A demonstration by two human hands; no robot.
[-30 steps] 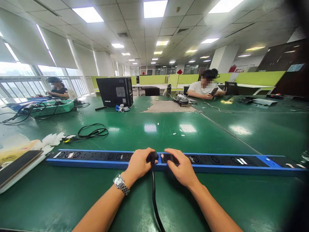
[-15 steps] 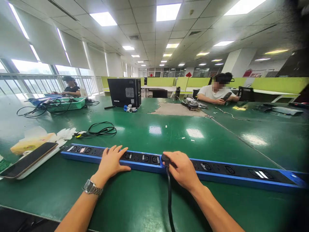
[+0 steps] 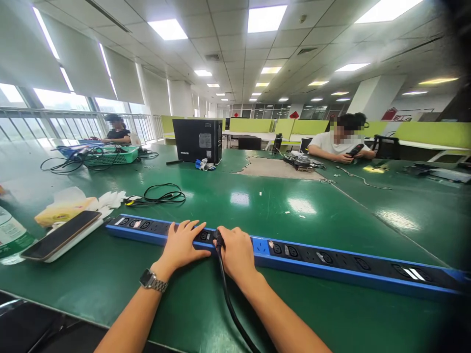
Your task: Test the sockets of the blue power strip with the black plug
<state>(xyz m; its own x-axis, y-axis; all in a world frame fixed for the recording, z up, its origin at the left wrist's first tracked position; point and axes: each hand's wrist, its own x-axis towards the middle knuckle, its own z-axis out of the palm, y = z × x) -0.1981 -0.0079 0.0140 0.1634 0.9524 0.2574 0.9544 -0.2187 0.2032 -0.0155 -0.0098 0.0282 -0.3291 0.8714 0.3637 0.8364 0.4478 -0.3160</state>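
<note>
A long blue and black power strip [image 3: 312,270] lies across the green table, with rows of sockets along its top. My left hand [image 3: 184,243] rests on the strip left of its middle, fingers spread over the top and thumb along the near side. Just to the right, my right hand [image 3: 237,252] grips a black power plug [image 3: 218,239] over the sockets. Whether its pins are in a socket is hidden. From the plug, a black cord [image 3: 230,301] hangs down over the near side of the strip and runs toward me.
A phone [image 3: 64,235] and a plastic bottle [image 3: 13,235] are at the left. Beyond the strip lie a coiled black cable [image 3: 158,196], a black computer case [image 3: 196,141] and a green basket [image 3: 114,157] of cables. Two people sit across the table, one holding a dark object.
My right hand has shifted left along the strip with the plug, uncovering the blue socket near the middle. My left hand stays on the strip. The view has turned slightly left.
</note>
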